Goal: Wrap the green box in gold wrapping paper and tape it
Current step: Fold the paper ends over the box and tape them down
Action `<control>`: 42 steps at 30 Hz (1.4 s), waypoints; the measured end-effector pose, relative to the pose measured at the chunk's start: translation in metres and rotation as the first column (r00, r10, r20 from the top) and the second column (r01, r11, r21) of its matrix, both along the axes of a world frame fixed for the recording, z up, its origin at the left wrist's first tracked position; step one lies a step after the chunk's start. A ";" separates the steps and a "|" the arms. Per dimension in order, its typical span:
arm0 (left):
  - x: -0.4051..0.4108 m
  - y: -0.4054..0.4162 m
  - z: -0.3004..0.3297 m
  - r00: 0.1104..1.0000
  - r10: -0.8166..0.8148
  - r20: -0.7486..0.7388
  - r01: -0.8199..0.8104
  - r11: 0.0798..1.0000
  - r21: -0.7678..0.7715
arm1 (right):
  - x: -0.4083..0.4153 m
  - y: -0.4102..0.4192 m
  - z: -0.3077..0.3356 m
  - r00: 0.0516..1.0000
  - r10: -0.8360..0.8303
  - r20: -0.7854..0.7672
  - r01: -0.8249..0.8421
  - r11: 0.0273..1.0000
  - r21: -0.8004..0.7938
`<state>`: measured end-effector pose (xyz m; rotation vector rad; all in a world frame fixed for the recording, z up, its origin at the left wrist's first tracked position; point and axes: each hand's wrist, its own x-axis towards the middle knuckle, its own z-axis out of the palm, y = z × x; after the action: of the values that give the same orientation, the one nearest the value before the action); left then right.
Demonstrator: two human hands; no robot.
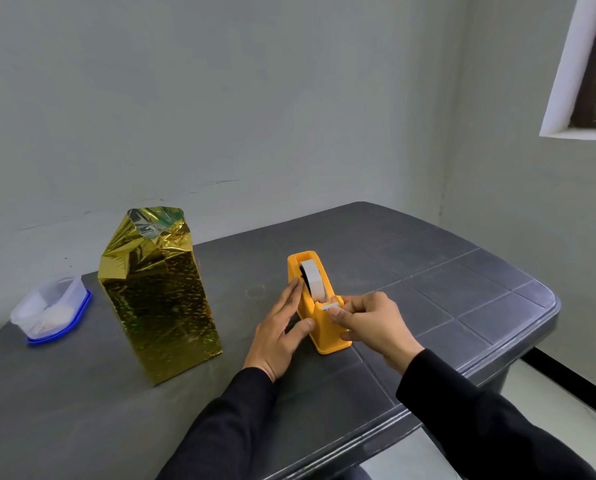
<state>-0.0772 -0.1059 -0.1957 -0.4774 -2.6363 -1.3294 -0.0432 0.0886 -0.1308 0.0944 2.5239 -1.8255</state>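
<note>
The box [159,299], already sheathed in gold foil, stands upright on the table [428,271], well to the left of the dispenser [319,306] and untouched by either hand. It looks light and stiff under slick, crinkly foil, so flat palms on its side walls should hold best; its crumpled top flaps seem loose. The left hand [279,330] lies flat-fingered against the dispenser's left side. The right hand [369,322] pinches what is probably the tape end at the dispenser's near, cutter end.

A clear lidded container [48,308] rests upside down on the dark table [428,271]
</note>
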 end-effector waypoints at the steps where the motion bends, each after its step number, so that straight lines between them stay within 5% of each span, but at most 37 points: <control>1: 0.000 0.000 0.000 1.000 0.002 -0.002 -0.002 1.000 0.002 | -0.001 0.001 -0.001 1.000 0.019 -0.015 -0.018 0.999 0.036; 4: 0.002 0.001 0.000 1.000 0.011 0.004 -0.011 1.000 0.028 | -0.002 0.008 -0.007 0.992 0.119 -0.043 -0.108 0.975 0.195; 5: 0.003 0.001 0.001 1.000 0.010 0.003 -0.010 0.999 0.038 | -0.002 0.013 -0.014 0.990 0.132 -0.047 -0.125 0.984 0.128; 7: 0.004 0.001 0.001 1.000 0.011 -0.008 -0.011 0.999 0.049 | -0.003 0.024 -0.029 0.996 0.090 -0.005 -0.087 0.951 -0.296; 9: 0.007 0.002 0.000 0.999 0.037 -0.027 -0.035 0.997 0.073 | -0.002 0.033 -0.040 0.998 0.036 0.047 0.002 0.771 -0.637; 12: 0.017 0.008 0.010 0.962 0.204 -0.181 -0.184 0.975 0.122 | 0.001 0.037 -0.041 0.999 0.004 0.043 0.032 0.621 -0.783; 14: 0.026 0.024 0.032 0.877 0.275 -0.394 -0.246 0.961 0.122 | 0.003 0.037 -0.040 1.000 0.000 0.016 0.012 0.628 -0.778; 17: 0.030 0.053 0.073 0.805 0.089 -0.586 -0.160 0.985 -0.070 | 0.005 0.035 -0.043 0.999 -0.012 -0.040 -0.022 0.663 -0.748; 20: 0.027 0.071 0.101 0.875 -0.169 -0.453 -0.047 0.903 -0.427 | 0.007 0.036 -0.045 0.996 -0.047 -0.078 -0.026 0.674 -0.738; 24: 0.018 0.081 0.117 0.958 -0.172 -0.231 -0.025 0.749 -0.662 | 0.009 0.035 -0.047 0.988 -0.059 -0.143 -0.054 0.739 -0.672; 28: 0.016 0.081 0.115 0.944 -0.170 -0.282 -0.055 0.764 -0.643 | 0.007 0.036 -0.048 0.991 -0.040 -0.125 -0.051 0.760 -0.648; 33: 0.022 0.078 0.115 0.908 -0.185 -0.376 -0.075 0.810 -0.582 | 0.003 0.044 -0.029 0.989 0.094 0.111 0.025 0.641 -0.767; 37: 0.026 0.071 0.132 0.902 -0.062 -0.426 -0.120 0.914 -0.388 | 0.005 0.044 -0.013 0.967 0.125 0.221 0.104 0.598 -0.795; 39: 0.027 0.061 0.151 0.930 0.019 -0.366 -0.126 0.955 -0.269 | 0.008 0.040 -0.006 0.986 0.055 0.159 0.094 0.602 -0.793; 42: 0.032 0.041 0.180 0.964 0.049 -0.263 -0.111 0.969 -0.223 | 0.013 0.029 0.017 0.997 -0.015 -0.071 -0.036 0.747 -0.664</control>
<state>-0.0454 -0.0650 -0.0158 -0.5260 -2.5742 -0.8679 -0.0298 0.1172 -0.1140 -0.0061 1.7268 -2.6322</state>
